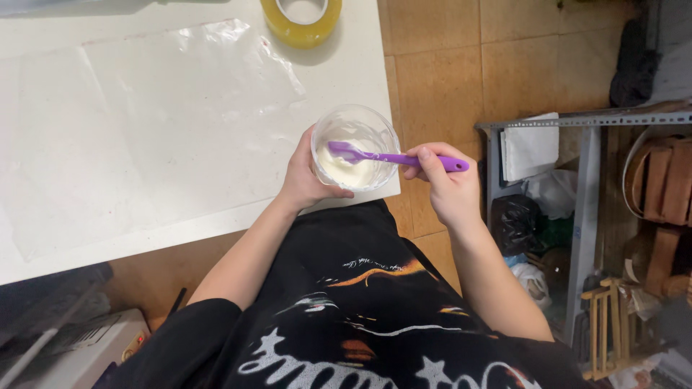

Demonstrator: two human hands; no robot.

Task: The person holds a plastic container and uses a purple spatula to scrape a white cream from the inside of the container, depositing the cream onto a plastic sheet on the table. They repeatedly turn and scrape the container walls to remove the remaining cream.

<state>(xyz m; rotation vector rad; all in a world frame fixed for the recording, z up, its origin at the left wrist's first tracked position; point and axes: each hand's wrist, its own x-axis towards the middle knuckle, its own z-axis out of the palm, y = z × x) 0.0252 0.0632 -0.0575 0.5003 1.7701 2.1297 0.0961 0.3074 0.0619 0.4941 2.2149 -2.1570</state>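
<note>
My left hand (304,175) wraps around a clear plastic cup (355,128) at the near right corner of the white table (86,248). Pale cream-coloured paste (344,170) lies in the bottom of the cup. My right hand (448,186) pinches the handle of a purple spatula (396,156), whose blade dips into the cup over the paste. Both hands are just above my lap, over a black printed shirt.
A clear plastic sheet (144,115) covers much of the table. A yellow tape roll (301,18) stands at the far edge. To the right is a grey metal shelf frame (587,187) with bags, a folded white cloth (530,146) and brown straps (659,180). A white device (79,353) sits lower left.
</note>
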